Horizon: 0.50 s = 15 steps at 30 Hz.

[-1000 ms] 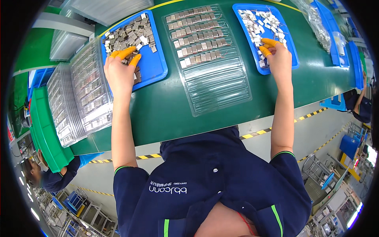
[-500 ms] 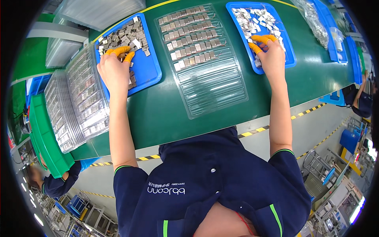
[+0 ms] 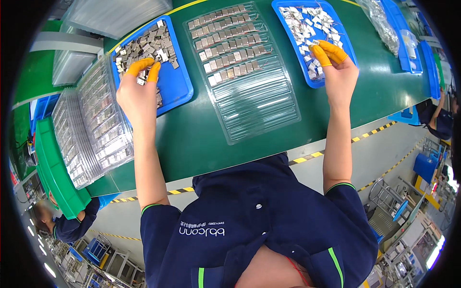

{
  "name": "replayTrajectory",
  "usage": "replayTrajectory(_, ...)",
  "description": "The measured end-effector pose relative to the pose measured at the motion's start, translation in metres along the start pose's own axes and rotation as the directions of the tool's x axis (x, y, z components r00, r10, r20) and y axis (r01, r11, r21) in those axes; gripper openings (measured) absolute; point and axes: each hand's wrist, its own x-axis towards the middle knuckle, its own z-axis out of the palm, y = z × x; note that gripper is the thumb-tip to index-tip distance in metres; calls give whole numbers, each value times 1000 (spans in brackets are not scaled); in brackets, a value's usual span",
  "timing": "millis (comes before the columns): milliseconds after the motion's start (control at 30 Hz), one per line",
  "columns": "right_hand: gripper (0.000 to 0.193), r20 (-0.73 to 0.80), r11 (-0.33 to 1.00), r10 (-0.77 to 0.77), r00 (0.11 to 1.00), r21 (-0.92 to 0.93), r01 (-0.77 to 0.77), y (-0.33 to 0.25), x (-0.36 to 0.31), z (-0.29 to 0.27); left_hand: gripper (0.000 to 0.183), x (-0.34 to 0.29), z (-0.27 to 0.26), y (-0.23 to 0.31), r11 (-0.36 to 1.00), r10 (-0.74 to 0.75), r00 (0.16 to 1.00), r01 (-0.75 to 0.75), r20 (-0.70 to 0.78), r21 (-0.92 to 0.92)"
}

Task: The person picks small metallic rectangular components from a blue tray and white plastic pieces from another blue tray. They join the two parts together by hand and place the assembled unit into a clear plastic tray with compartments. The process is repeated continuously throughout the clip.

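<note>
My left hand (image 3: 137, 91), with orange finger cots, hovers over the left blue tray (image 3: 180, 93), which holds a heap of small grey metal pieces (image 3: 149, 43). Its thumb and fingertips are pressed close together; whatever is between them is too small to make out. Over the right blue tray (image 3: 353, 50), my right hand (image 3: 342, 72) pinches a small white connector (image 3: 314, 43) between cotted thumb and fingers. Beneath it lie several white connectors (image 3: 300, 29) with thin wires. Between the trays, a clear ribbed plastic tray (image 3: 257, 113) carries rows of metal-and-white pieces (image 3: 230, 48) in its far half.
Filled clear trays (image 3: 93, 125) stand at the left, beside a green bin (image 3: 57, 168). A clear plastic bag (image 3: 382, 24) and another blue tray (image 3: 403, 43) lie at the far right. Co-workers appear at both sides. The green table's (image 3: 192, 153) front edge runs before me.
Both hands have lifted slightly off the heaps. My right hand has turned, and a white connector now shows at its fingertips. My left fingertips have drawn closer together.
</note>
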Motion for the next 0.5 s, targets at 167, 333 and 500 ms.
replayTrajectory(167,28,228,957,101,968,243,-157,-28,-25,23,19,-39,-6,41,664,-50,964,227,260,-713)
replayTrajectory(333,25,415,932,93,905,283,-225,-44,-53,48,27,-75,4,67,230,-129,878,479,461,-847)
replayTrajectory(500,25,477,903,126,870,307,-299,-47,-65,58,29,-84,11,76,182,-145,857,514,494,-838)
